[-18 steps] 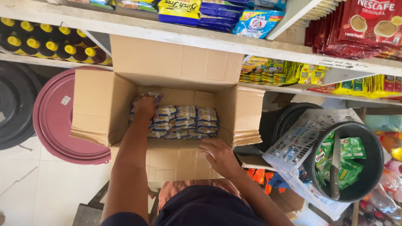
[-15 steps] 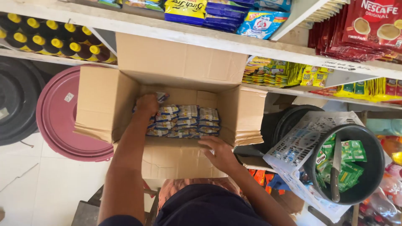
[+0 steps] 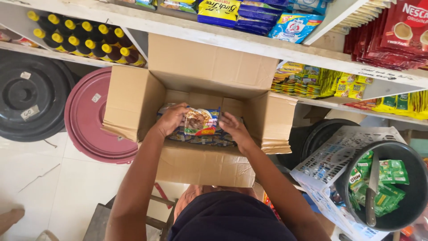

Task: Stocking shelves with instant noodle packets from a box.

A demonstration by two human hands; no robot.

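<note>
An open brown cardboard box (image 3: 133, 100) sits in front of me with its flaps spread out. Inside lies a layer of colourful noodle packets (image 3: 203, 139). Both my hands are in the box, lifting one noodle packet (image 3: 201, 121) by its ends. My left hand (image 3: 171, 118) grips its left end. My right hand (image 3: 234, 127) grips its right end. The packet is held flat, face up, just above the others.
White shelves (image 3: 232, 40) above hold yellow-capped bottles (image 3: 80, 38), snack bags and sachets. A pink round lid (image 3: 89, 120) and a black one (image 3: 26, 96) lean at left. At right a black bucket (image 3: 401, 196) with green sachets and a knife sits in a white basket (image 3: 325, 165).
My right hand moved from the box's front flap into the box. Both hands now hold one packet raised off the stack. The view has shifted closer.
</note>
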